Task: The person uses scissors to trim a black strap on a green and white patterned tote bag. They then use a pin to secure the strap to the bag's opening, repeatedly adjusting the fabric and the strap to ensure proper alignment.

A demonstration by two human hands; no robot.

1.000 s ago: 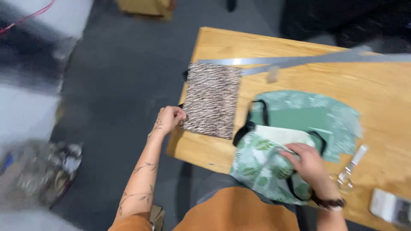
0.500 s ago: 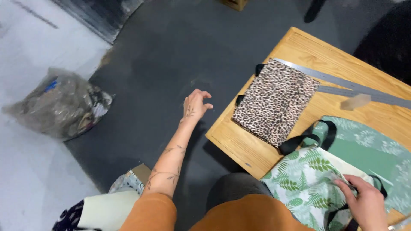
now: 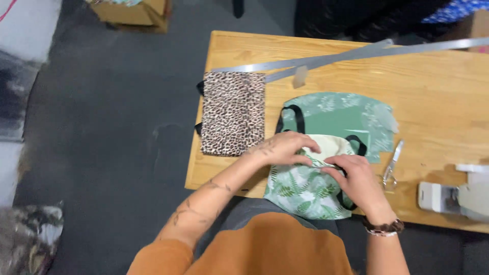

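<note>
fern-print bag (image 3: pixel 300 191) under both hands, left grip (image 3: pixel 285 148) and right grip (image 3: pixel 356 178) pinched on its top edge

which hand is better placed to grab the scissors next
Right. The right hand rests on the leaf-print bag, just beside the scissors on the table. The left hand lies further off, toward the leopard-print pouch.
</note>
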